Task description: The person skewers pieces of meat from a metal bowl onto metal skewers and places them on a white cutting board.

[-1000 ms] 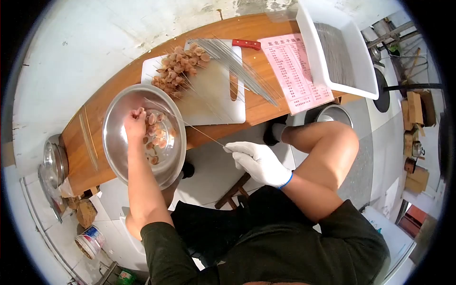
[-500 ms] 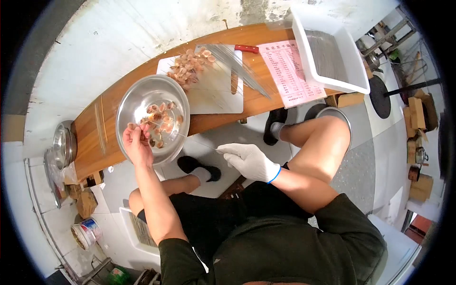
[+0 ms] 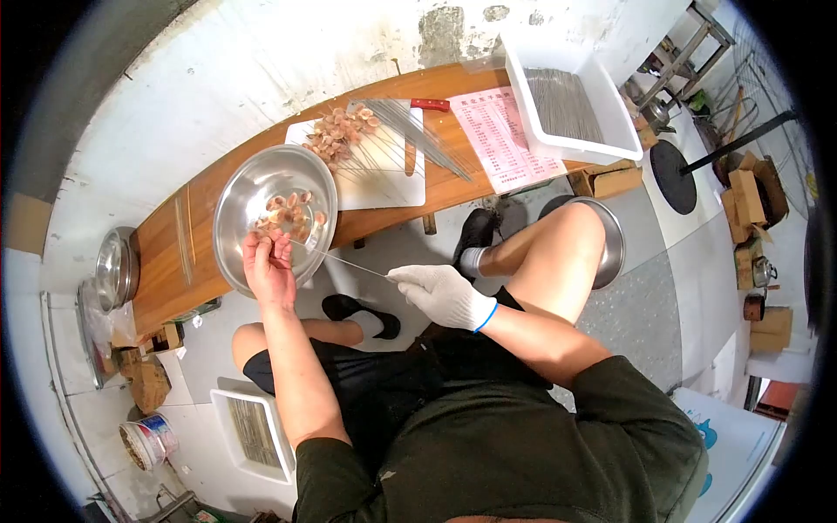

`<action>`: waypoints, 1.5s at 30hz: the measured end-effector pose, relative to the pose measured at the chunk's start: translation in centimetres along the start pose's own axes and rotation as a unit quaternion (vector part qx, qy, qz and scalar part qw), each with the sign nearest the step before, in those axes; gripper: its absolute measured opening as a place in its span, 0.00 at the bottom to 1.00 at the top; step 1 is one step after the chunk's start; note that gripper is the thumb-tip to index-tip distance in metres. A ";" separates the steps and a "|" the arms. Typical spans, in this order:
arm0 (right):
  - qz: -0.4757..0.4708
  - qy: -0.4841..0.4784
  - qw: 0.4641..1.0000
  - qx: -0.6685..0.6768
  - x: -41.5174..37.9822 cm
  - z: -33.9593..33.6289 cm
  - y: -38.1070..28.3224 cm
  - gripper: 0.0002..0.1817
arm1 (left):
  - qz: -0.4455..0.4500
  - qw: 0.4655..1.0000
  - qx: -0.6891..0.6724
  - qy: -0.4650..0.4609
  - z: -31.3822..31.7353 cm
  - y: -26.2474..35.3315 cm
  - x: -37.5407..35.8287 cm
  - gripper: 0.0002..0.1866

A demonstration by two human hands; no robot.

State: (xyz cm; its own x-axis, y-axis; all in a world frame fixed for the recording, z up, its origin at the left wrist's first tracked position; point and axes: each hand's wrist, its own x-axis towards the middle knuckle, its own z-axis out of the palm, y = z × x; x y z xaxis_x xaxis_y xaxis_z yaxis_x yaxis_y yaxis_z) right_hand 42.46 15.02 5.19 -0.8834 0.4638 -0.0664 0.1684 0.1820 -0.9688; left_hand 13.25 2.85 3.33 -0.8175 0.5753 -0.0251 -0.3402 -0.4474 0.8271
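My right hand [image 3: 445, 295], in a white knitted glove with a blue cuff, pinches one end of a thin metal skewer [image 3: 353, 264]. The skewer runs left to my bare left hand [image 3: 271, 266], whose fingers are closed at its other end, over the near rim of a steel bowl [image 3: 231, 213]. What those fingertips hold beside the skewer is too small to tell. Small brownish-pink meat pieces [image 3: 301, 213] lie in the bowl. Skewers loaded with similar pieces [image 3: 340, 135] rest on a white cutting board [image 3: 384, 187], next to a bundle of bare skewers [image 3: 427, 144].
On the wooden table [image 3: 157, 253] are a red-handled knife [image 3: 430, 105], a pink printed sheet [image 3: 501, 139] and a white tub of skewers [image 3: 571, 148]. Steel bowls [image 3: 118, 266] sit at the left end. Another white tub [image 3: 253, 433] stands on the floor.
The camera view has shifted, with the table's right part now further left in the picture. My left hand has moved nearer the bowl's near rim. The skewer is still between both hands.
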 end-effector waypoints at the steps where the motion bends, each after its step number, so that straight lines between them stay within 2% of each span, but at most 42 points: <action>1: -0.017 0.004 1.000 -0.007 -0.2 0.2 0.3 0.16 | -0.003 1.000 0.005 0.007 0.0 0.1 -0.2 0.08; 15: -0.049 0.017 0.998 -0.028 -0.9 0.7 0.6 0.17 | -0.060 0.990 -0.041 0.118 -1.1 -0.3 -1.3 0.13; 18: -0.030 0.026 0.999 -0.028 -2.0 1.1 0.3 0.17 | -0.035 0.987 -0.015 0.158 0.1 -0.6 -1.7 0.13; 23: -0.068 0.032 0.995 -0.063 -1.9 1.2 1.7 0.17 | -0.042 0.991 -0.034 0.123 -0.6 -0.9 -1.6 0.12; 24: -0.020 0.007 0.998 -0.063 -1.8 0.9 1.3 0.17 | -0.051 0.991 -0.033 0.118 -0.7 -1.0 -1.9 0.12; 27: -0.060 0.025 0.995 -0.078 -1.8 1.0 2.1 0.16 | -0.066 0.989 -0.042 0.129 -1.0 -1.1 -1.6 0.12; 30: -0.071 0.025 0.992 -0.099 -1.4 1.1 2.7 0.16 | -0.066 0.990 -0.053 0.110 -1.4 -1.2 -1.6 0.12; 33: -0.072 0.023 0.992 -0.100 -1.3 1.2 2.5 0.17 | -0.069 0.988 -0.037 0.133 -1.5 -1.4 -1.3 0.10; 42: 0.017 -0.017 0.996 -0.082 -1.3 1.1 1.6 0.18 | -0.087 0.986 -0.022 0.143 -1.3 -1.0 -1.1 0.09; 45: -0.016 -0.014 0.996 -0.086 -1.2 1.3 2.1 0.18 | -0.071 0.990 -0.018 0.121 -1.9 -1.1 -1.0 0.09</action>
State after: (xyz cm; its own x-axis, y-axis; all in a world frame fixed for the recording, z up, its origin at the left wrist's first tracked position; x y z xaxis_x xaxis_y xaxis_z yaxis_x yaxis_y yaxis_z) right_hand 43.28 13.73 2.94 -0.9007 0.4320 -0.0459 0.2115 0.3436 -0.9150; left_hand 13.57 1.42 1.36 -0.8455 0.4563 -0.2775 -0.4736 -0.4005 0.7844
